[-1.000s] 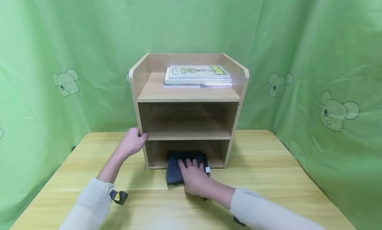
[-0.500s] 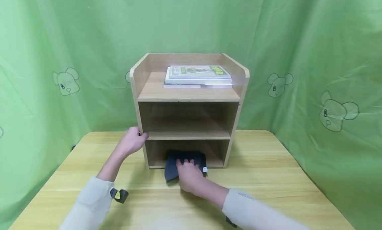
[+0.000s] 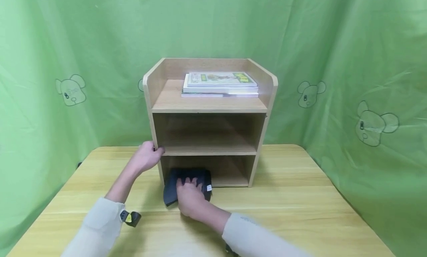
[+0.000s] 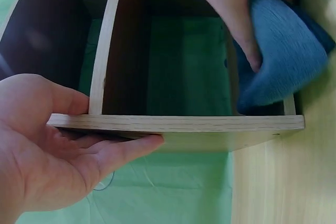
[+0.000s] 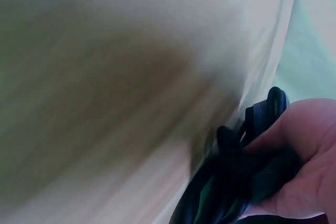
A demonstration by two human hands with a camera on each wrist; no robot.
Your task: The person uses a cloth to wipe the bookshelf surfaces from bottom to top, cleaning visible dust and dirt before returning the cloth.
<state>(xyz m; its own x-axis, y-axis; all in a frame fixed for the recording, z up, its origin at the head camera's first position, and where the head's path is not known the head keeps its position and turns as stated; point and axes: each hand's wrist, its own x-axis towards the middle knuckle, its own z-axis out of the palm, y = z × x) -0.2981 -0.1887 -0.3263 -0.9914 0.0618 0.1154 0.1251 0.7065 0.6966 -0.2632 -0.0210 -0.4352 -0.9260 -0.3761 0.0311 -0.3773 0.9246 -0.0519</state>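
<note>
A small wooden shelf unit [image 3: 213, 111] stands on the table. My left hand [image 3: 146, 157] grips the edge of its left side panel, level with the middle board; in the left wrist view the thumb is inside and the other fingers lie along the outer face. With my right hand [image 3: 191, 198] I hold a folded dark blue cloth [image 3: 171, 190] with a small white tag, at the front left of the bottom compartment. The right wrist view shows the cloth [image 5: 226, 171] bunched between thumb and fingers. The cloth's underside is hidden.
A stack of books [image 3: 220, 87] lies on the unit's top board. Side panels and the middle board [image 3: 210, 153] bound the compartments. A yellowish wooden table [image 3: 300, 201] extends around the unit, with a green curtain [image 3: 110, 46] behind and at the sides.
My right hand has moved left with the cloth, from the middle of the bottom compartment to its left side. The left hand keeps its grip on the side panel.
</note>
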